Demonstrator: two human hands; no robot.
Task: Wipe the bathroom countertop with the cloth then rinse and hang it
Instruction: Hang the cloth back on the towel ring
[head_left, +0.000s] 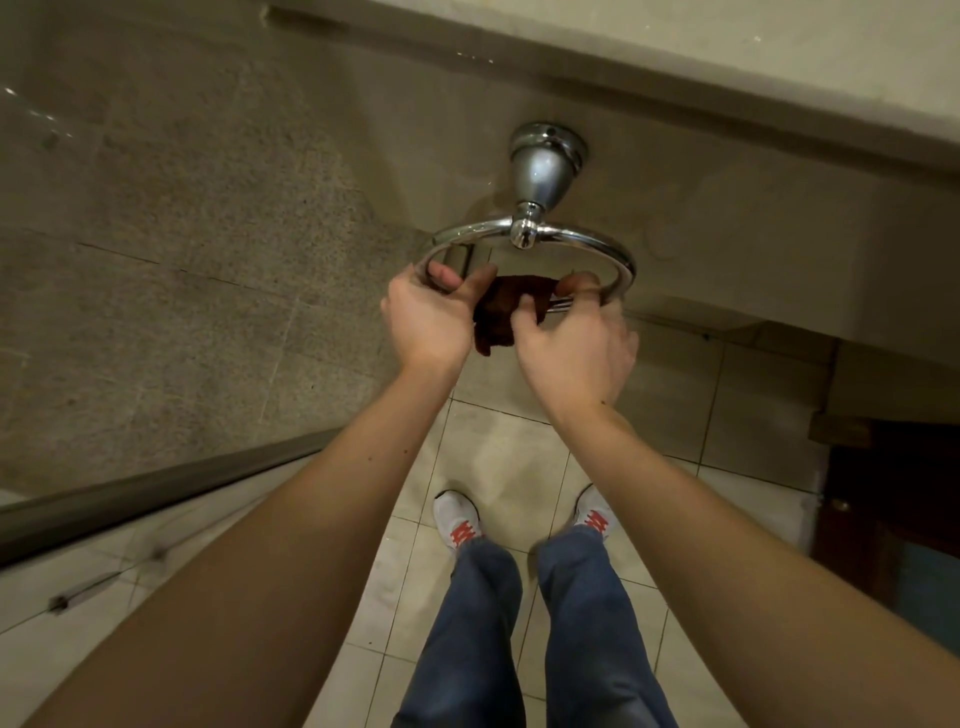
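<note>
A dark brown cloth (501, 312) is draped over the near side of a chrome towel ring (621, 262) that hangs from a wall mount (545, 166). My left hand (428, 317) grips the ring's left part and the cloth's left edge, thumb and fingers curled round them. My right hand (576, 338) pinches the cloth's right edge against the ring, with the thumb above and the fingers below. Most of the cloth lies hidden between the two hands.
The speckled stone wall (208, 234) carries the ring. A glass shower door with a dark metal frame (156, 488) stands at the left. A dark wooden cabinet (893, 519) is at the right. My legs and white shoes stand on the pale tiled floor (498, 457).
</note>
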